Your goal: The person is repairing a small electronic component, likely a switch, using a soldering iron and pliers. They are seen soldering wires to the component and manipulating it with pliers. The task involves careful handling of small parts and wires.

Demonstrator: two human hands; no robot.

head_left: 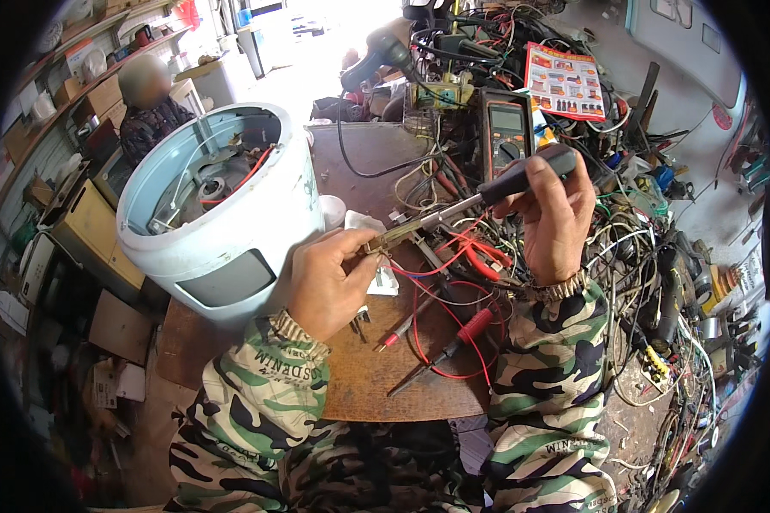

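Fingers of the left hand (pixel 323 286): clamped on a narrow brass-coloured piece (pixel 392 236) near the frame's centre.
Red-handled probe (pixel 476 325): lying on the brown worktop (pixel 376 389), just below centre.
Multimeter (pixel 506 124): dark-cased, upper right of centre.
Black-handled tool (pixel 530 175): right of centre, shaft slanting down-left to the piece; contact unclear.
Right hand (pixel 558 218): fingers wrapped around the tool's handle.

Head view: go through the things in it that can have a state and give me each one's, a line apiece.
Left hand, closed on the slim metal part
Right hand, closed on the black-handled tool
Black-handled tool, held at a tilt
Pale blue casing, open at the top
Multimeter, face showing; on or off unclear
Leaflet, printed side showing
Red probe, unheld
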